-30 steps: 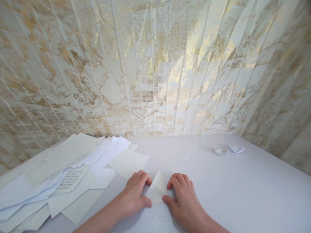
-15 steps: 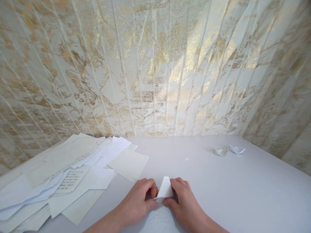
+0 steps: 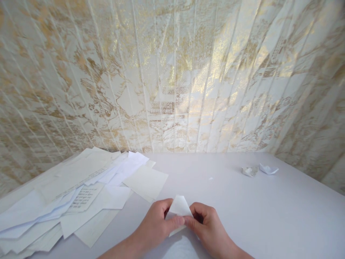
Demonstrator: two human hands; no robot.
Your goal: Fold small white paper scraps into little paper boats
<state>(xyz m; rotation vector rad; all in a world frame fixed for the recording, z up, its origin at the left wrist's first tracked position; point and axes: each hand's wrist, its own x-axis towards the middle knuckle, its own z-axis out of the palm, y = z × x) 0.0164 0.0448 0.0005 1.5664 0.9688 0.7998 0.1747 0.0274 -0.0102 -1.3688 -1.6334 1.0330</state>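
Both hands, left (image 3: 155, 228) and right (image 3: 206, 226), pinch a small folded white paper piece (image 3: 179, 208) between thumbs and fingers, just above the near edge of the white desk (image 3: 269, 216). Loose white paper sheets (image 3: 67, 194) cover the left side; 2 small folded paper figures (image 3: 259, 170) sit near the far right corner.

A loose pile of paper sheets (image 3: 67, 194) covers the white table's (image 3: 269, 216) left side, 2 small paper pieces (image 3: 250, 171) near its far right corner, gold-patterned wall (image 3: 172, 79) behind it.
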